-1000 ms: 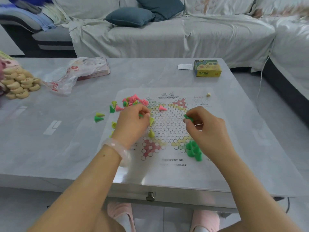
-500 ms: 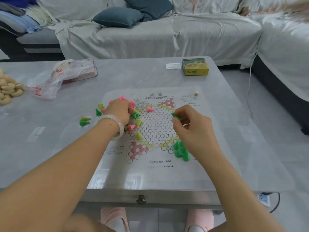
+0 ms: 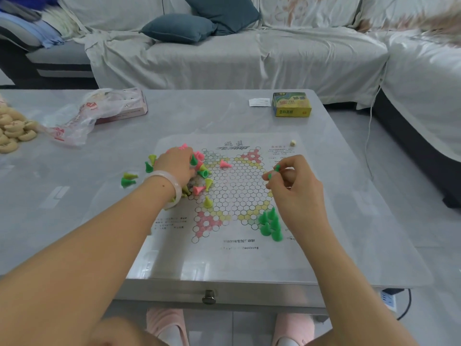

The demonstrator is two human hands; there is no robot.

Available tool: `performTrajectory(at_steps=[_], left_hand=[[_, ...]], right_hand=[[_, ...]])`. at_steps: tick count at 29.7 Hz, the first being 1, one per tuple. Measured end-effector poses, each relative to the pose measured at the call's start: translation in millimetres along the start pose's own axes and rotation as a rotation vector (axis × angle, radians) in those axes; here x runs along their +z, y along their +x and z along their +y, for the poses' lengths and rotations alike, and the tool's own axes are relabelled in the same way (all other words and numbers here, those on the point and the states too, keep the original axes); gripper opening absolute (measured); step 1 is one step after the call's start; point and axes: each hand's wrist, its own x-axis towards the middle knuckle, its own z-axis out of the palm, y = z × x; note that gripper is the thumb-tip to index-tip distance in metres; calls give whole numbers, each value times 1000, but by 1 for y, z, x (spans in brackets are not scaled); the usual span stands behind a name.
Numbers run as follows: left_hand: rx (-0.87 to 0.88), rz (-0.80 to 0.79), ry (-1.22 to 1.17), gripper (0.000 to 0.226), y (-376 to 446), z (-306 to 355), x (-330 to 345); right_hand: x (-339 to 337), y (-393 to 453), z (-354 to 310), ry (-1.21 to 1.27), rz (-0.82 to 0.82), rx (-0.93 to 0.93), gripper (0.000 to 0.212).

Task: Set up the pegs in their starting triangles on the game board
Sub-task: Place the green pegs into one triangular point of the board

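The board, a printed star of hexagon cells, lies flat on the table in front of the person, so both hands can reach it. The right hand hovers over the star's right side with fingers curled, pinching dark green pegs at the fingertips; more than one seems to be held, probably so they can be set down one after another without going back to the pile. Just below that hand a cluster of upright green pegs already stands on the lower right triangle, which looks part filled. The left hand is down among the loose pile of pink, yellow-green and green pegs at the board's upper left, fingers bent over them as if sorting out a colour; whether it actually grips one cannot be told. Other pegs lie tipped on the cells, a pink peg near the top, and two strays rest off the board to the left. Most triangles are not yet filled.
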Motion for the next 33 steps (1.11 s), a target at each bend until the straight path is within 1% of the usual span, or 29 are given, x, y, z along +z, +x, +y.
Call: performTrajectory(at_steps=[2,3,4,5,7,8,9,13,16,18,20,23,25,27,33], left_hand=[[-19,102,-123,7,-4,0,-5],[-43,141,-234,5,-8,-1,-9],[-80,161,-399,2,-14,-1,-15],[-132,158,-618,6,-21,0,-21],[-243,83,-1127,16,-42,2,-32],[-286,32,-1347,18,-53,3,-35],[-311,-4,-1506,19,-64,3,-36],[-376,-78,-1854,16,-90,3,-26],[-450,-192,-2111,19,-96,2,-18],[-523,-231,-2223,23,-96,3,-13],[-571,-248,-2271,23,-95,3,-10],[-547,-242,-2246,20,-92,4,-9],[-536,-218,-2230,14,-91,3,-9],[-533,-200,-2211,9,-90,1,-8],[-545,-160,-2206,15,-89,-6,-8]], right_hand=[[0,1,2,22,8,-4,7],[1,2,4,15,4,-10,6],[1,3,5,-11,-7,-16,6],[1,4,6,-46,-18,-23,5],[2,5,8,-85,-27,-33,5],[1,5,7,-80,-33,-28,5],[1,5,7,-70,-46,-20,4],[-2,0,5,-121,-97,-35,6],[-6,-5,4,-218,-143,-75,9],[-8,-7,5,-353,-212,-129,10],[-7,-9,7,-490,-276,-180,9],[-4,-14,9,-620,-332,-207,7],[-1,-17,9,-700,-359,-208,9],[2,-19,9,-753,-369,-210,11],[5,-19,11,-805,-382,-173,12]])
